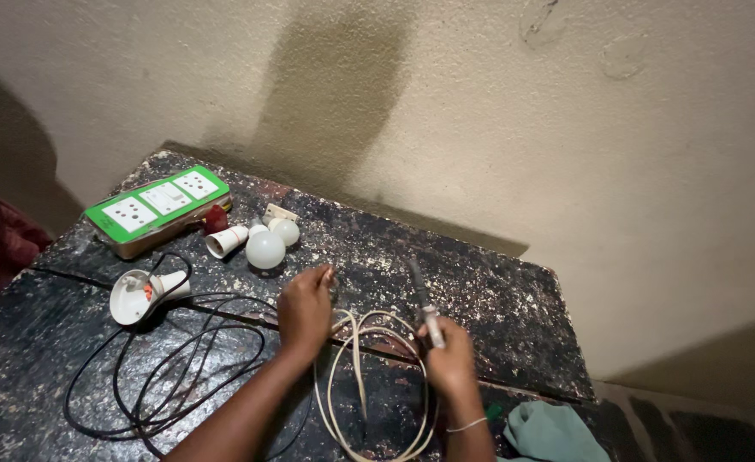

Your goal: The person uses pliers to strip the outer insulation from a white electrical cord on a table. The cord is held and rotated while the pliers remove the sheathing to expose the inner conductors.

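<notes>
My right fingers [442, 335] are curled tight around a slim tool [424, 305], a dark shaft with a pale handle that points up and away from me. My left hand [306, 310] is bunched, fingertips pinched at the end of the white cable [357, 376] near its upper loop; what exactly sits between the tips I cannot tell. The right hand [451, 359] wears a thin band at the wrist.

The white cable lies in loose oval loops between my two forearms, smooth and slightly glossy, resting on the table [497, 308]. To its left I see a thinner black cable [163, 368] coiled in wider, tangled rings, running up toward a white round lamp holder [134, 296] with a bit of red inside.

Further back sit two round white bulbs [268, 246], matte and smooth, beside a small white cone-shaped holder [225, 241]. Behind them lies a flat extension board [158, 208], green-edged with white socket plates.

The table is dark, rough and flecked with pale paint spatter, with a crack running across it. A teal cloth [553, 432] is crumpled at the near right edge. The wall [566, 128] behind is bare beige plaster, uneven and shadowed.
</notes>
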